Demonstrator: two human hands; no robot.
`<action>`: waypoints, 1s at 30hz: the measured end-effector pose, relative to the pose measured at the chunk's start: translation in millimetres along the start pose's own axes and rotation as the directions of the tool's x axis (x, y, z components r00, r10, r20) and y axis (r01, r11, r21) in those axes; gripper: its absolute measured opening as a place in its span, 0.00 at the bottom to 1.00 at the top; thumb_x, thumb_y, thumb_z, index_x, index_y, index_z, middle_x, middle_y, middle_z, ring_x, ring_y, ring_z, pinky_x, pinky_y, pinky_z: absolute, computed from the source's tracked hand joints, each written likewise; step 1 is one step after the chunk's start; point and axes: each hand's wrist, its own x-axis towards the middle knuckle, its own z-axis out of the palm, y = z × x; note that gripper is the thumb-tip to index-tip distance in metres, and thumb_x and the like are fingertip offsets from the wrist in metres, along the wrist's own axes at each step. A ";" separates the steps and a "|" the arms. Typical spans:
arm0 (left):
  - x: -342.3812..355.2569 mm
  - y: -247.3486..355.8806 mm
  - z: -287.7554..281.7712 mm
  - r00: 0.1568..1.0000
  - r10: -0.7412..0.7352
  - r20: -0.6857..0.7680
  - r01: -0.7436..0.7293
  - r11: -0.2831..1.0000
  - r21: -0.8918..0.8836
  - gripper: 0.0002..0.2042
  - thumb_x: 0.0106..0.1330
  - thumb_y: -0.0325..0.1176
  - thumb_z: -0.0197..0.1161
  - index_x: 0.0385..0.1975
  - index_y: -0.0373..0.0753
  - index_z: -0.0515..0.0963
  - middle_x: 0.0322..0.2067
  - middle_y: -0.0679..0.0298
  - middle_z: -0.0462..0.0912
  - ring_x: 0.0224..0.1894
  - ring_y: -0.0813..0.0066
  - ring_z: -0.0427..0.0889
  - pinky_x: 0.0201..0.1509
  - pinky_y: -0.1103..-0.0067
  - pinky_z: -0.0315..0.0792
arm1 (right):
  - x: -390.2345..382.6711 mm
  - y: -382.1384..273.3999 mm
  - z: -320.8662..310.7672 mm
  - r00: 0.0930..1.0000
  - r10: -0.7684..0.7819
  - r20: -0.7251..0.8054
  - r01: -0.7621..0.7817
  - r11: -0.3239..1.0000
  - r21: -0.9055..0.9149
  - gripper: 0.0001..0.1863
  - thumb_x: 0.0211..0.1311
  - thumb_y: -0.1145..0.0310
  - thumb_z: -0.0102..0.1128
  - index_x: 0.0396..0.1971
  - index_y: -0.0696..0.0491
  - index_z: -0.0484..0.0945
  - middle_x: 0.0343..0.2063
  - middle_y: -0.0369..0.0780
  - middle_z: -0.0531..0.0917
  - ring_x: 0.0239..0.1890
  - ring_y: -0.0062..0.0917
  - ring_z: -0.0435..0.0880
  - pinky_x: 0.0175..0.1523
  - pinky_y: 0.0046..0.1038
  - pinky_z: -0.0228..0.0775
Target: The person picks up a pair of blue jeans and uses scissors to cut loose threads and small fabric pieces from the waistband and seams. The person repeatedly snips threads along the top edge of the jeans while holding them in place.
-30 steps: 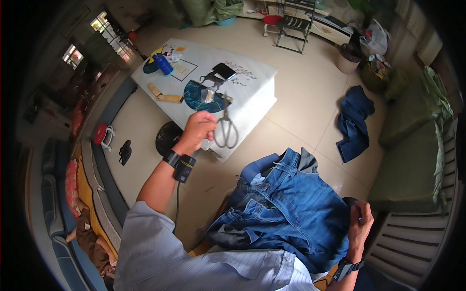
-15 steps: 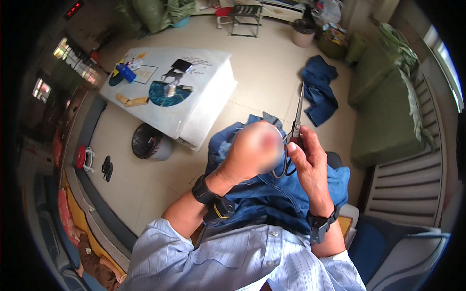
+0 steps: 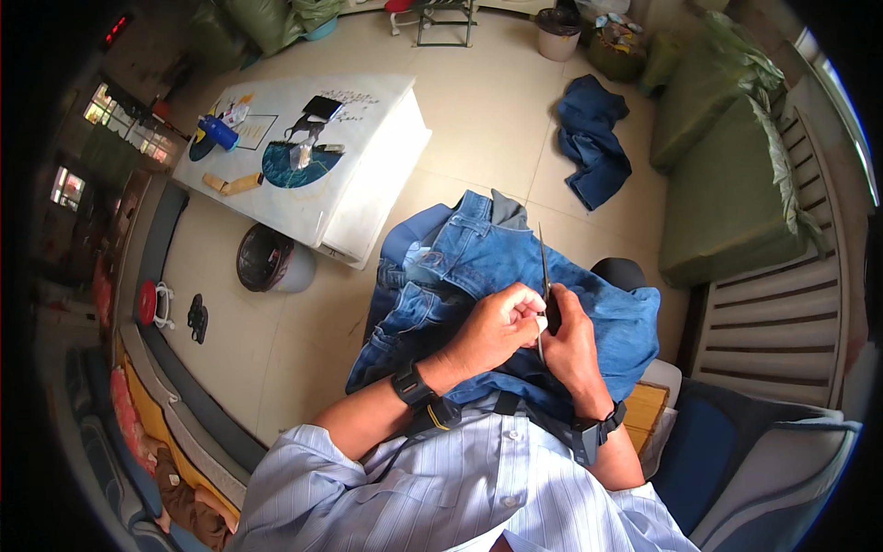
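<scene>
A pair of blue denim jeans (image 3: 487, 248) lies spread across my lap, with a grey pocket lining showing at its far edge. My right hand (image 3: 572, 342) is closed around the handles of a pair of scissors (image 3: 544, 262). The blades point away from me over the denim and are seen nearly edge-on. My left hand (image 3: 497, 329) meets the right at the handle end, its fingers curled and thumb and fingertips pinched together. What these fingertips hold, if anything, is too small to make out.
Another piece of blue denim (image 3: 593, 138) lies on the floor ahead. A white table (image 3: 368, 175) stands to the left, with a lined bin (image 3: 292, 262) beside it. Large green wrapped bundles (image 3: 717, 175) line the right, near a slatted radiator (image 3: 768, 340).
Both hands have come down and toward each other, low over the jeans. The scissors have moved lower, nearer my body. The left hand no longer covers the waistband area.
</scene>
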 end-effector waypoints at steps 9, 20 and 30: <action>-18.0 7.3 -45.9 0.994 -0.098 -0.051 0.091 0.989 -0.116 0.06 0.76 0.24 0.65 0.49 0.33 0.79 0.36 0.65 0.85 0.34 0.78 0.87 0.42 0.76 0.84 | -12.3 -14.4 -18.7 0.966 -0.251 0.066 0.258 0.906 -0.334 0.30 0.49 0.79 0.71 0.58 0.61 0.79 0.47 0.49 0.82 0.51 0.49 0.81 0.58 0.44 0.75; -30.5 23.6 -111.2 0.886 -0.071 -0.458 -0.039 0.973 -0.227 0.04 0.77 0.27 0.66 0.46 0.36 0.80 0.39 0.61 0.87 0.40 0.71 0.89 0.49 0.71 0.86 | -16.5 -36.0 -34.8 0.913 -0.273 0.302 0.404 0.699 -0.589 0.28 0.46 0.70 0.80 0.51 0.55 0.85 0.48 0.45 0.83 0.52 0.41 0.79 0.58 0.41 0.71; -53.3 -12.7 -113.8 0.862 -0.065 -0.502 -0.033 0.982 -0.185 0.05 0.75 0.26 0.67 0.46 0.35 0.80 0.41 0.61 0.86 0.41 0.71 0.89 0.50 0.73 0.85 | -22.3 -24.0 -29.9 0.924 -0.175 0.339 0.366 0.660 -0.656 0.24 0.52 0.65 0.78 0.49 0.55 0.83 0.40 0.45 0.85 0.42 0.40 0.87 0.46 0.41 0.79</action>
